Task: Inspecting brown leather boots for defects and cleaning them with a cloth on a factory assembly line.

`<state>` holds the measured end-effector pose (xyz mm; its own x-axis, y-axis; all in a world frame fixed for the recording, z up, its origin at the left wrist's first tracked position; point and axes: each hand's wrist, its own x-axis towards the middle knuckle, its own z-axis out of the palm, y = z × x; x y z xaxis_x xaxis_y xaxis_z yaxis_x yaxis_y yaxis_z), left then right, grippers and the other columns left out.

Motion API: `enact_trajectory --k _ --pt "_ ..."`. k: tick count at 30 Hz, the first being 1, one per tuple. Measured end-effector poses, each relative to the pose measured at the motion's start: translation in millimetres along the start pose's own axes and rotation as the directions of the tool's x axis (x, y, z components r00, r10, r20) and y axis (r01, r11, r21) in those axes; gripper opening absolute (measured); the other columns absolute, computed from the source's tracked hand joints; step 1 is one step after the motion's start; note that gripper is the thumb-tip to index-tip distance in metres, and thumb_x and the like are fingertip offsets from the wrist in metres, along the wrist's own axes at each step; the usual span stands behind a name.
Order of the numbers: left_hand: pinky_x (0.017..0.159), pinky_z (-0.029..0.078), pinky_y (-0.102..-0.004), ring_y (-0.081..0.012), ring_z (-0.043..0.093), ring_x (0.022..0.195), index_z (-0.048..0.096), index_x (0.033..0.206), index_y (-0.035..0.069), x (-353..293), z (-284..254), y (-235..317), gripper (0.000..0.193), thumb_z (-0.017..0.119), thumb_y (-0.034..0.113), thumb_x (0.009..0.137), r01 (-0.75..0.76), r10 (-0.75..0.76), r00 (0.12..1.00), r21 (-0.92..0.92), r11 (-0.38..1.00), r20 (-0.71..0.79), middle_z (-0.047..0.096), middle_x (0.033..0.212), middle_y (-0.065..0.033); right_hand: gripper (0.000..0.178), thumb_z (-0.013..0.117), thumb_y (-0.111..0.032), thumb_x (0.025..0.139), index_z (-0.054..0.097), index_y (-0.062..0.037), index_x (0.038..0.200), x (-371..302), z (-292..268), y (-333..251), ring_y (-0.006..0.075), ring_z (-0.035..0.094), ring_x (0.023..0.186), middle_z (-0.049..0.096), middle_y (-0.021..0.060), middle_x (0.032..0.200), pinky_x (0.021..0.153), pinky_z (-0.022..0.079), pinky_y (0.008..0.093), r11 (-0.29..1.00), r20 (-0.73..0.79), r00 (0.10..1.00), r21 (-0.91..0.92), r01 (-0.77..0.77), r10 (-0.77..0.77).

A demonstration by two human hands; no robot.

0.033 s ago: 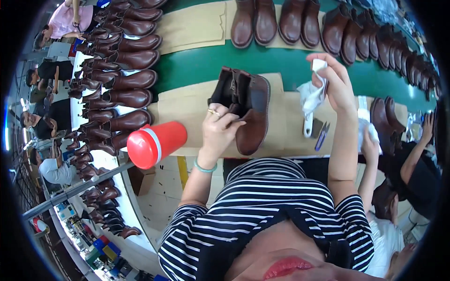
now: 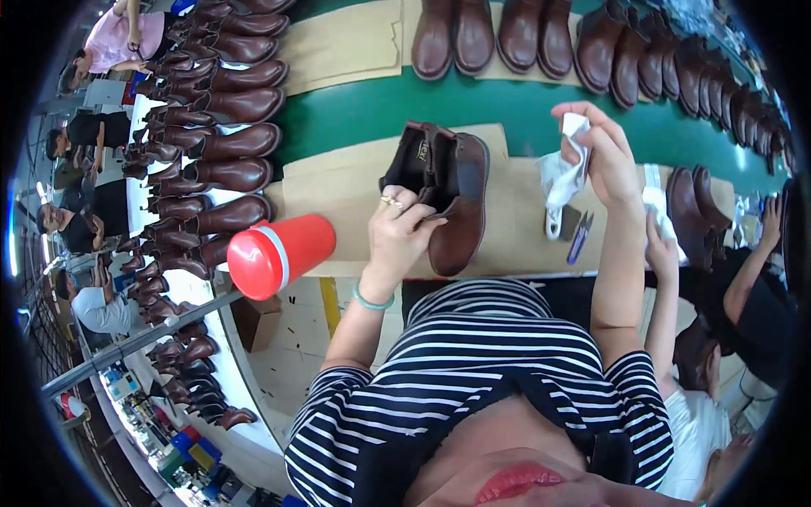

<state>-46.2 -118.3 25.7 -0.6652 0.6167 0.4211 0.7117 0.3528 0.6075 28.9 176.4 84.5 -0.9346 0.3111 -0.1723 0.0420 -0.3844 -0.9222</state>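
My left hand (image 2: 399, 232) is closed on a dark brown ankle boot (image 2: 459, 235), with the fingers at the edge of its opening. The boot lies partly on its side, its dark lining facing up and its toe toward me. Up and to the right, my right hand (image 2: 601, 156) pinches a white cloth (image 2: 560, 182) that hangs from the fingers. Below that cloth, the white looped end of a handle (image 2: 552, 225) shows, its rest hidden. Beside it lie a small dark block (image 2: 569, 222) and purple-handled thread snips (image 2: 579, 240).
A red canister (image 2: 283, 253) stands at the near left of the cardboard (image 2: 329, 190) on the green table (image 2: 355, 110). Brown boots (image 2: 452, 38) line the far side, and more fill a rack (image 2: 241, 173) at left. A co-worker's hand (image 2: 663, 249) holds white cloth at right.
The boot has turned slightly in my left hand, showing more of its inner lining. The white cloth hangs a little lower over the looped handle.
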Motion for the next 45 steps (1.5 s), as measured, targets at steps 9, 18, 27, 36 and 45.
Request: enact_trajectory --k 9,18,27,36,45 --pt "0.093 0.036 -0.0474 -0.0349 0.045 0.118 0.065 0.113 0.015 -7.6 10.5 46.9 0.044 0.077 0.026 0.072 0.025 -0.077 0.933 0.15 0.988 0.35 0.049 0.123 -0.0146 0.027 0.056 0.003 0.083 0.064 0.0031 0.109 -106.1 -25.5 84.7 0.0092 0.059 0.065 0.062 0.0043 0.08 0.057 0.049 0.0233 0.981 -0.114 0.975 0.063 -0.183 0.189" --pt "0.079 0.05 -0.0294 -0.0194 0.064 0.093 0.065 0.111 0.003 66.4 68.9 7.5 0.042 0.075 0.0 0.07 0.092 0.073 0.92 -0.393 0.915 0.384 0.065 0.106 -0.0107 0.013 0.066 -0.003 0.083 0.065 0.0009 0.096 -65.3 -8.1 108.2 0.0081 0.058 0.062 0.066 0.0046 0.08 0.053 0.045 0.0211 0.993 -0.135 0.984 0.01 -0.114 0.114" --pt "0.068 0.052 -0.0243 -0.0136 0.068 0.072 0.07 0.086 -0.001 67.1 86.4 14.5 0.012 0.067 -0.002 0.075 0.283 -0.124 0.916 -0.394 0.875 0.382 0.071 0.079 -0.0084 0.022 0.07 -0.003 0.082 0.063 0.0017 0.102 -41.9 -0.7 101.7 0.0074 0.059 0.073 0.066 0.0046 0.088 0.064 0.048 0.0201 0.969 -0.062 0.997 0.248 -0.023 0.039" --pt "0.067 0.053 -0.0289 -0.017 0.069 0.071 0.07 0.085 0.001 67.1 85.9 17.4 0.013 0.071 0.007 0.074 0.176 -0.099 0.948 -0.239 0.955 0.302 0.071 0.078 -0.0092 0.014 0.073 -0.011 0.081 0.067 0.0001 0.087 -17.5 12.9 117.1 0.0065 0.055 0.069 0.065 0.0029 0.076 0.062 0.044 0.0225 0.898 -0.236 0.946 -0.427 0.104 -0.222" --pt "0.061 0.051 -0.0326 -0.0212 0.067 0.068 0.069 0.08 0.006 60.9 88.5 14.3 0.009 0.071 0.012 0.073 0.113 -0.055 0.969 -0.233 0.966 0.242 0.068 0.073 -0.0071 0.015 0.071 -0.012 0.083 0.066 0.0011 0.089 -28.8 19.2 108.6 0.0064 0.054 0.073 0.064 0.002 0.079 0.066 0.045 0.0227 0.945 -0.304 0.931 -0.311 0.104 -0.202"
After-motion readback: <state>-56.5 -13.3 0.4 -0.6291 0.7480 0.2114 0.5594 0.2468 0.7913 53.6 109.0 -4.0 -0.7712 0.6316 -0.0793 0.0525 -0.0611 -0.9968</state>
